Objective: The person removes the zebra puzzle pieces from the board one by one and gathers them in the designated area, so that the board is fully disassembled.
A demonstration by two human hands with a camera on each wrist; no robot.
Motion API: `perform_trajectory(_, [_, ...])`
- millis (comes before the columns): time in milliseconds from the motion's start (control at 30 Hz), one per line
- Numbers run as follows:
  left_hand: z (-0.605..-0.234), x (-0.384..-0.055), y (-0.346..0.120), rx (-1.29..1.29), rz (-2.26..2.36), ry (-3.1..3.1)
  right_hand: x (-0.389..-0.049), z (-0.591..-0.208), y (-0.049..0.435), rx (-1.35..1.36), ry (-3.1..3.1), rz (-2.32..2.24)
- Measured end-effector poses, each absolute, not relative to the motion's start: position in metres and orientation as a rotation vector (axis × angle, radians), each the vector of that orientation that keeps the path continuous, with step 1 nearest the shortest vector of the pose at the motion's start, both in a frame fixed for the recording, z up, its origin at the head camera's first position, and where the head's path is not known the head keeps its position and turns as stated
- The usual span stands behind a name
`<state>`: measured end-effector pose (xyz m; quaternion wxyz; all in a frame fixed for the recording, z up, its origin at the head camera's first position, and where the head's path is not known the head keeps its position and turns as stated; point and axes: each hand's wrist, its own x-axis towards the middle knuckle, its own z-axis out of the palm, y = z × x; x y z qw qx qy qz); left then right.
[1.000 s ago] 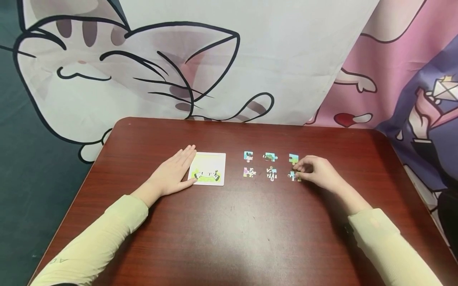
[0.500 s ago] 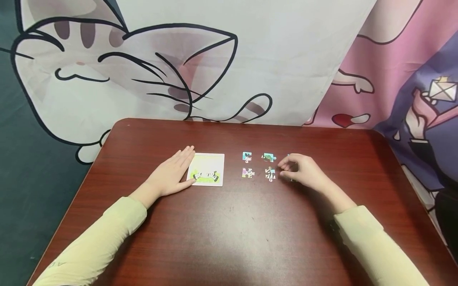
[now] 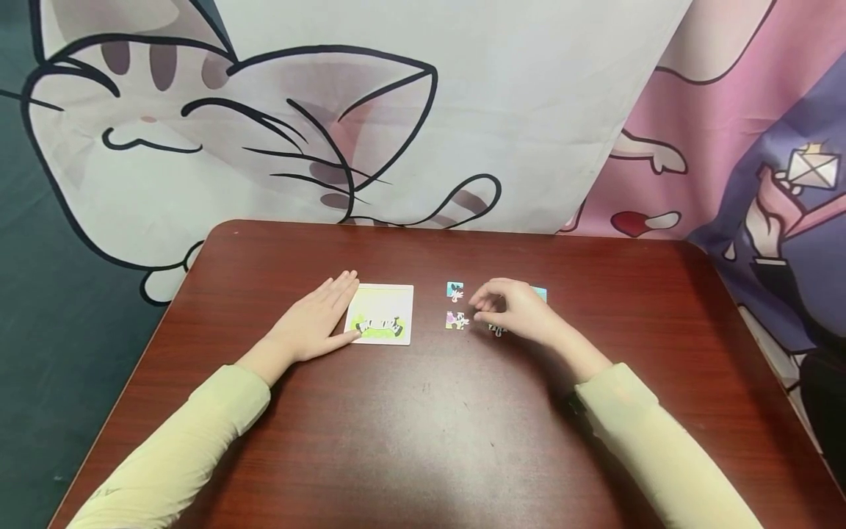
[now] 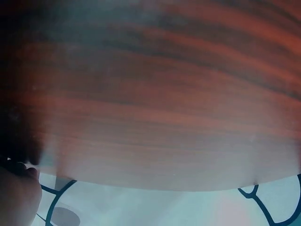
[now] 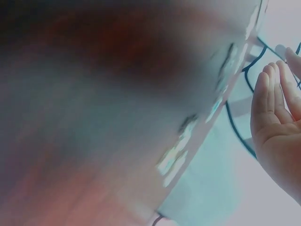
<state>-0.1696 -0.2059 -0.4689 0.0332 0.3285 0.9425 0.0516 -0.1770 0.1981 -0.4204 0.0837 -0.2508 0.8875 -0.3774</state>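
Puzzle pieces (image 3: pixel 455 320) lying on surface (image 3: pixel 423 426); right hand (image 3: pixel 514 308) hovering over some, fingers loosely bent, seemingly gripping nothing. Left hand (image 3: pixel 302 323) resting straight-fingered across edge of card (image 3: pixel 391 301). Pieces looking light, stiff, probably needing pinching by edges.

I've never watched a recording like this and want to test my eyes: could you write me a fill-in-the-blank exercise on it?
1. The left hand touches a card whose border is ____.
2. In the head view, between that card and the right hand, ____ puzzle pieces lie fully visible.
3. The hand partly covering other pieces is the ____ one.
4. The cloth behind the table shows a large cartoon ____.

Missing words: white; two; right; cat.
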Motion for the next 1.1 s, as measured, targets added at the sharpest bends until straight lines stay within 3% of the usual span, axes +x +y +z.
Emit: perform_trajectory(1100, [-0.462, -0.173, -0.217, 1.127, 0.122, 2.83, -0.202, -0.43, 0.085, -0.937, 2.421, -1.102])
